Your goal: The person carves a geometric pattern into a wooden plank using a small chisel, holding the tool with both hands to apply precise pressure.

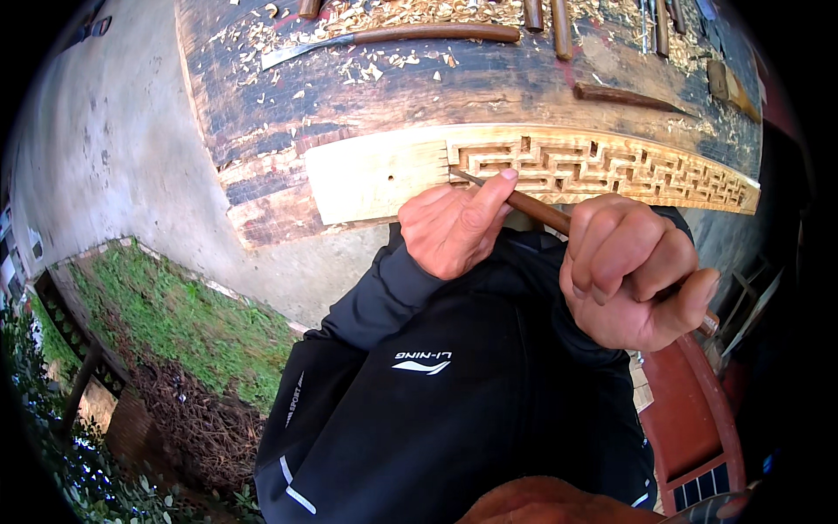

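A long pale board point(367, 183) lies along the bench's near edge, carved with an angular lattice pattern on its middle and right portions, plain with a small hole at the left. A chisel point(537, 210) with a brown wooden handle slants down to the carving's left end, its tip on the board. My left hand point(454, 227) grips the chisel near its blade, thumb along the top, beside the board's near edge. My right hand point(637, 271) is wrapped round the handle farther back, fingers curled, the handle's end showing at lower right.
The worn bench point(244, 113) carries wood shavings, a long-handled chisel point(436, 33), other tools point(561, 35) and a pointed tool point(620, 96). Concrete ground point(105, 157) and a grass bed point(175, 314) lie left; a red wooden piece of furniture point(676, 419) stands at lower right.
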A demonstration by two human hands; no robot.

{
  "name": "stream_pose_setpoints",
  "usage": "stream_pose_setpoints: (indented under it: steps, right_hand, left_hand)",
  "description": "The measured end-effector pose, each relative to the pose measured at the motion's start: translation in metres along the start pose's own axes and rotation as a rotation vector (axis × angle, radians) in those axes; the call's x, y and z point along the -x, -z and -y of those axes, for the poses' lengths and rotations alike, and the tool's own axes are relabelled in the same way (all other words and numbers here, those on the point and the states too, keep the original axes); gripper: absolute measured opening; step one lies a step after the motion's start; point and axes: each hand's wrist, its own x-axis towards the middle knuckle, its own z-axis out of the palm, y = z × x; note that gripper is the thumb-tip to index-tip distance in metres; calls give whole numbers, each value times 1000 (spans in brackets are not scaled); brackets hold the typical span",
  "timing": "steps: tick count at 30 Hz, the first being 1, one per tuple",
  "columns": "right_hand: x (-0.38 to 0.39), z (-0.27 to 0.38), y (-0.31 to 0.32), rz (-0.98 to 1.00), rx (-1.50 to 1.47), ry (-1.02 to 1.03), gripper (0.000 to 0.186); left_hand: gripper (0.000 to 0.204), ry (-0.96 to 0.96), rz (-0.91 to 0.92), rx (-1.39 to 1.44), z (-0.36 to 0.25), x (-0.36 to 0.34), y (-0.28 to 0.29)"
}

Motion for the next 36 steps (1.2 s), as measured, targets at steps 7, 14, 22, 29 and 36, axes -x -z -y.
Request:
stream_pose_setpoints:
  steps: [7,14,22,29,36]
  right_hand:
    - [-3,1,-2,21,14,-12,63]
    - [-7,2,-7,48,19,-79,60]
    - [-17,1,-29,55,273,-189,57]
    - [-3,12,-16,-71,124,-53,52]
    - [0,-3,0,260,308,185,45]
  left_hand:
    - [45,-4,-15,2,1,1,0]
    - [59,5,-111,35,1,-3,-5]
    - [57,55,-171,20,1,-2,-8]
    - [48,11,-1,-2,-3,-2,5]
    - [63,21,-71,101,-7,-10,-4]
